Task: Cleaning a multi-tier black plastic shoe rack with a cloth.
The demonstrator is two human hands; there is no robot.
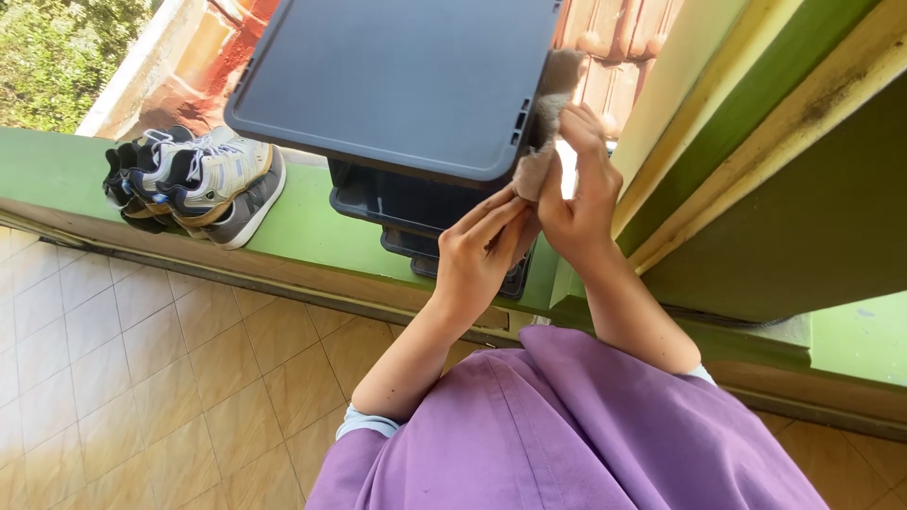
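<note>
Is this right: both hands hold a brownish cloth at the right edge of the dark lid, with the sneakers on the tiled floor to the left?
Not quite. The head view shows the sneakers on the green ledge, not the tiled floor. The rest holds: left hand and right hand hold the brownish cloth at the right edge of the dark lid.

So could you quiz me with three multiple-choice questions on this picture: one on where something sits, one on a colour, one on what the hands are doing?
1. Where are the sneakers?
A. on the green ledge
B. on the tiled floor
C. inside a tray

2. What colour is the top tray?
A. white
B. dark grey
C. red

3. What are the hands doing?
A. hanging empty
B. tying laces
C. holding a cloth at the tray's edge

Answers:
1 A, they sit on the ledge left of the trays.
2 B, its flat surface is dark grey.
3 C, left hand and right hand both pinch the brownish cloth.
</note>
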